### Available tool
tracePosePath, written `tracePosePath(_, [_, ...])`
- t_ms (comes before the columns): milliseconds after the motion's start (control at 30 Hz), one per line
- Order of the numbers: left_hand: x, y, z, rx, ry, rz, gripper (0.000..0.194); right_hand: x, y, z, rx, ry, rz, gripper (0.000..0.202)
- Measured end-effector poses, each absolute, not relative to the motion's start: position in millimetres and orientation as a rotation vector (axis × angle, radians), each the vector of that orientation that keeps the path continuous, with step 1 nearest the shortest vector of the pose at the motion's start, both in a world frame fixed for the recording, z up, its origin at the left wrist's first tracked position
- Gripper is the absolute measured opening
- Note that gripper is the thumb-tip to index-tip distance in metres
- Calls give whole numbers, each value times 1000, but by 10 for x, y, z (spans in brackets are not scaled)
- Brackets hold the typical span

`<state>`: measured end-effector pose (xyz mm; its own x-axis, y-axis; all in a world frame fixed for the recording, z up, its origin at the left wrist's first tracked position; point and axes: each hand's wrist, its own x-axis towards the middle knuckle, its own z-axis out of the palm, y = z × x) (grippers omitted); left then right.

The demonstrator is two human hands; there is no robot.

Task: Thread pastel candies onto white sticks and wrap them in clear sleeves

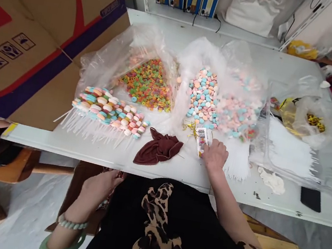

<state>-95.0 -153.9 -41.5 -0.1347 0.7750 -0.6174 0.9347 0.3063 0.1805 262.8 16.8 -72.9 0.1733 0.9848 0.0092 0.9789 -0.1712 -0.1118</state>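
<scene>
My right hand is over the table with its fingers closed on the lower edge of a small white printed label. Gold twist ties lie just left of that label. Below the table's front edge, my left hand is held over an open cardboard box; its fingers are curled together, and what they hold is mostly hidden. A brown cloth lies crumpled between the hands. To its left are rows of pastel candy skewers on white sticks.
Behind are plastic bags of ring candies and pastel button candies. White sticks lie right of my right hand, more in a clear tray. A large carton stands at left; a dark phone-like slab at right.
</scene>
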Motion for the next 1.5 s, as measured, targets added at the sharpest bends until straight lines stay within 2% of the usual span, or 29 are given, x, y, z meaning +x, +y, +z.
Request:
tracePosePath(100, [-625, -1240, -290, 1541, 1902, -250, 33, 2772, 222, -844, -2402, -1863, 284, 30])
tracePosePath(233, [-220, -856, -215, 1608, 1734, 148, 28, 2800, 287, -871, -2406, -1674, 567, 20])
tracePosePath(400, [132, -540, -323, 1468, 1411, 533, 21, 2836, 268, -831, -2385, -1596, 560, 28])
tracePosePath(533, [341, -431, -395, 1339, 1260, 601, 18, 2907, 153, -791, -2104, -1412, 457, 18])
tracePosePath(600, [444, -390, -381, 1227, 1216, 622, 18, 2901, 77, -742, -1893, -1223, 536, 15])
tracePosePath(767, [675, -258, -283, 778, 1090, 729, 42, 2602, -118, -542, -1377, -1028, 1199, 17])
tracePosePath(867, [701, -189, -292, 617, 1011, 803, 41, 2352, -173, -461, -1210, -1098, 1537, 20])
tracePosePath(1100, [540, -188, -428, 363, 1136, 1166, 33, 1919, -56, -463, -1145, -1045, 1744, 24])
tracePosePath(1233, [467, -186, -455, 242, 1163, 1312, 32, 1700, -26, -487, -1201, -1008, 1745, 27])
tracePosePath(1500, [152, -185, -419, 250, 1113, 1165, 28, 1638, 39, -530, -1215, -1065, 1884, 36])
